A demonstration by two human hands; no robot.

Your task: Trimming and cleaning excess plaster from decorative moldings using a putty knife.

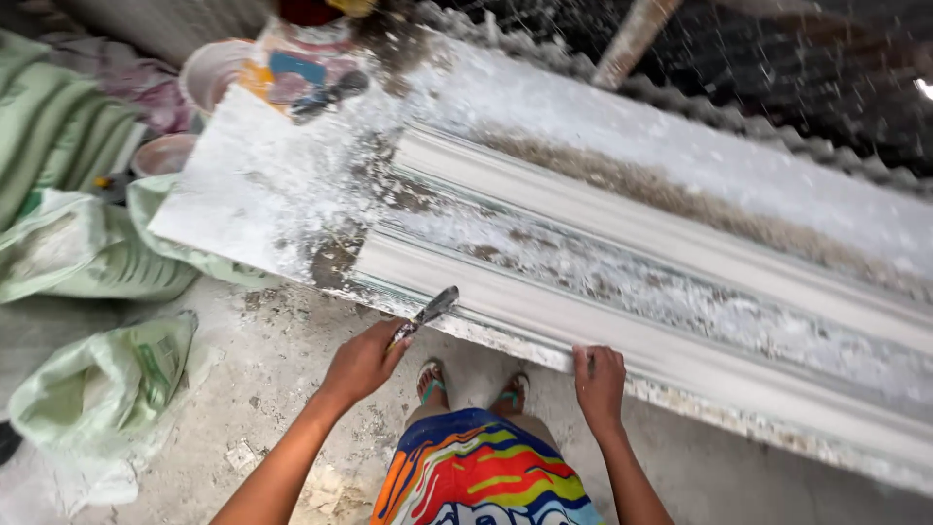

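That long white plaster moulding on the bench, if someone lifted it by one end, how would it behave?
The moulding looks long and slender, so it would probably sag or crack if lifted by one end. Cast plaster tends to be heavy and brittle. The powder over the bench may make it slippery where the right hand touches its edge; the left hand holds a scraper.

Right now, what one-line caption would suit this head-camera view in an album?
Left hand holds a putty knife at the edge of a long white plaster moulding; right hand rests on it.

A small scraper (428,312) with a plaster-smeared metal blade rests tilted against the near edge of a long white ridged plaster moulding (622,282) lying lengthwise on the surface.
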